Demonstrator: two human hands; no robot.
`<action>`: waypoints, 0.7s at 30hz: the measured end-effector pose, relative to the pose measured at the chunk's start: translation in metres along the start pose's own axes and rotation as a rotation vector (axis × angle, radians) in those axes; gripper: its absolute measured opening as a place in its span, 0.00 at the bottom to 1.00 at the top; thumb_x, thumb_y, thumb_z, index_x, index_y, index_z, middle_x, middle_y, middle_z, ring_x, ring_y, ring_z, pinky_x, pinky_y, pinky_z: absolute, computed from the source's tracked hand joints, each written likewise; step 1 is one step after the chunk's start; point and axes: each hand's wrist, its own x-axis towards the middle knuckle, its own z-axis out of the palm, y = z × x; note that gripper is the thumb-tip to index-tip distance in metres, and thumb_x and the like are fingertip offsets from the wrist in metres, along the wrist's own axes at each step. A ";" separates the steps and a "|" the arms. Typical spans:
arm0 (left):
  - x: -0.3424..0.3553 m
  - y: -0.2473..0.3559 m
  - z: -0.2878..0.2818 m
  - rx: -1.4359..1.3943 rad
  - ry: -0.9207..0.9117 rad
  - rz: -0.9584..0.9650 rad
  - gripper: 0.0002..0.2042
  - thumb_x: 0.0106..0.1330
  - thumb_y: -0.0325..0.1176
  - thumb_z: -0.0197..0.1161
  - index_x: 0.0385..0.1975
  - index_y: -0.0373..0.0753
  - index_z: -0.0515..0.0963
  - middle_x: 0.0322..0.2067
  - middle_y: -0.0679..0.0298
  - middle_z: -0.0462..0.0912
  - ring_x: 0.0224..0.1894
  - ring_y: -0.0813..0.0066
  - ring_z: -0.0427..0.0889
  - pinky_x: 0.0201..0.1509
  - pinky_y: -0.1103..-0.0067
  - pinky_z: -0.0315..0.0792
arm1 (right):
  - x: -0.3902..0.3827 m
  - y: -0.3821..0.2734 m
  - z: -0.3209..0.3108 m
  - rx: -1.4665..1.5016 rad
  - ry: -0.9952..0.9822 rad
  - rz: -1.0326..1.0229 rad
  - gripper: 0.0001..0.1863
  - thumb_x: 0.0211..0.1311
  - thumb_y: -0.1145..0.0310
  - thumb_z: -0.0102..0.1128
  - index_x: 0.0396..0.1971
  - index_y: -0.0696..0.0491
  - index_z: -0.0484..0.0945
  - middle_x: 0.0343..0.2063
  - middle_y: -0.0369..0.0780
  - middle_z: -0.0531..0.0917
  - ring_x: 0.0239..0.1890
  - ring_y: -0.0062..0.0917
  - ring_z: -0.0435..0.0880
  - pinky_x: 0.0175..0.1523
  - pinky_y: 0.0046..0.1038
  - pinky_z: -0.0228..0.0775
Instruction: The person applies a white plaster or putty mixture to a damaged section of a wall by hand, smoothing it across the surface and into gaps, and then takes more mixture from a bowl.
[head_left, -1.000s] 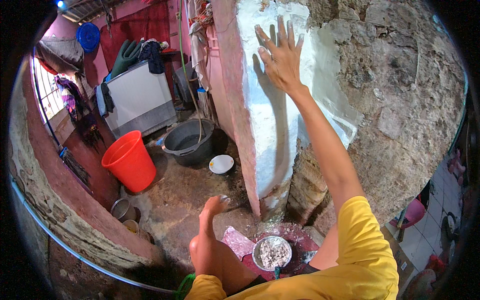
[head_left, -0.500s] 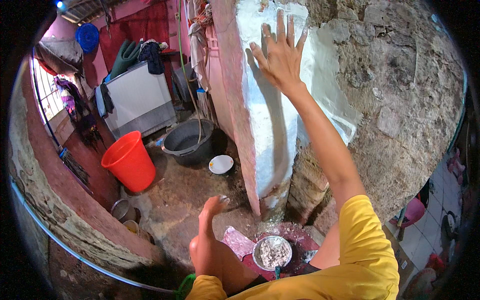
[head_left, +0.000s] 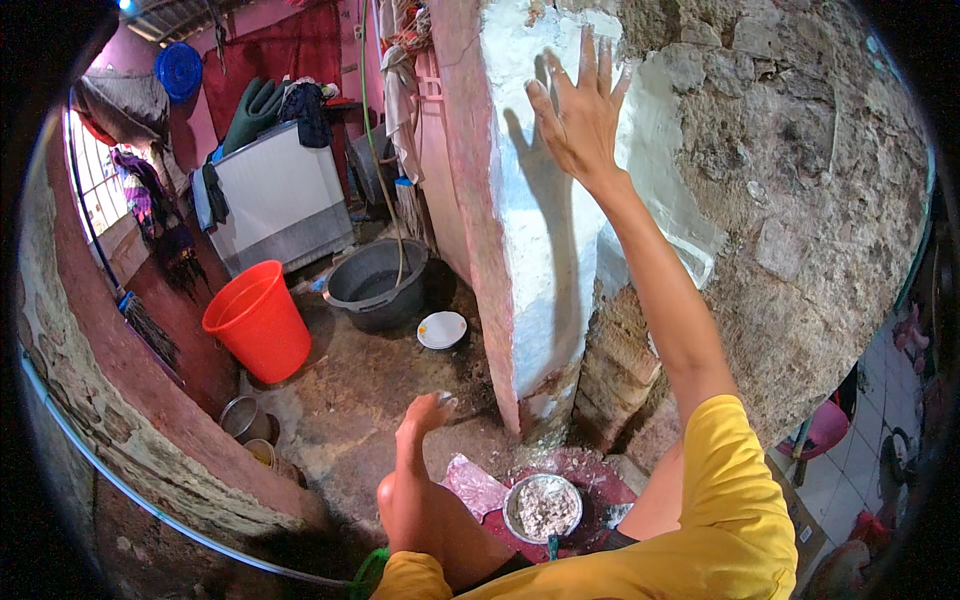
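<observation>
My right hand (head_left: 588, 118) lies against the white-coated strip of wall (head_left: 540, 230), fingers spread and fingertips whitened. It holds no tool. Lower down, my left hand (head_left: 424, 412) hovers over the floor in front of my left knee, wrist bent. Its fingers are curled together, with whitish stuff at their tips; whether they hold a lump is too small to tell. A round bowl (head_left: 508, 512) near my legs contains a lumpy off-white paste (head_left: 547, 503). A teal handle (head_left: 553, 547) shows at its near rim. Beside it lies a crumpled pink plastic bag (head_left: 474, 487).
Rough bare wall (head_left: 780, 190) continues right of the coating. On the floor at left stand a red bucket (head_left: 262, 325), a black tub (head_left: 370, 312) with a hose, and a white dish (head_left: 441, 330). A low wall (head_left: 150, 420) curves along the left.
My right hand has slid a little to the right and slightly down across the white coating, still with fingers spread. My left hand keeps nearly the same place.
</observation>
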 end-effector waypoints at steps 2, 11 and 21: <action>0.001 -0.010 0.004 -0.025 0.030 0.003 0.21 0.59 0.50 0.55 0.37 0.35 0.76 0.36 0.46 0.78 0.42 0.48 0.76 0.43 0.63 0.69 | 0.008 -0.003 0.007 0.081 -0.045 0.101 0.39 0.61 0.41 0.37 0.56 0.63 0.64 0.64 0.56 0.47 0.67 0.51 0.39 0.64 0.58 0.24; -0.005 0.012 -0.006 0.034 -0.040 -0.054 0.21 0.58 0.49 0.54 0.36 0.34 0.76 0.38 0.46 0.78 0.44 0.48 0.75 0.46 0.63 0.69 | 0.017 -0.034 0.012 0.150 0.017 0.050 0.43 0.58 0.35 0.36 0.56 0.63 0.65 0.63 0.57 0.48 0.67 0.50 0.40 0.64 0.57 0.23; 0.004 0.007 0.002 0.030 -0.029 -0.012 0.22 0.58 0.51 0.53 0.36 0.34 0.76 0.37 0.46 0.78 0.43 0.49 0.76 0.46 0.63 0.69 | 0.009 -0.022 0.017 0.182 0.059 0.010 0.36 0.58 0.39 0.42 0.53 0.56 0.70 0.64 0.54 0.50 0.66 0.51 0.42 0.63 0.59 0.25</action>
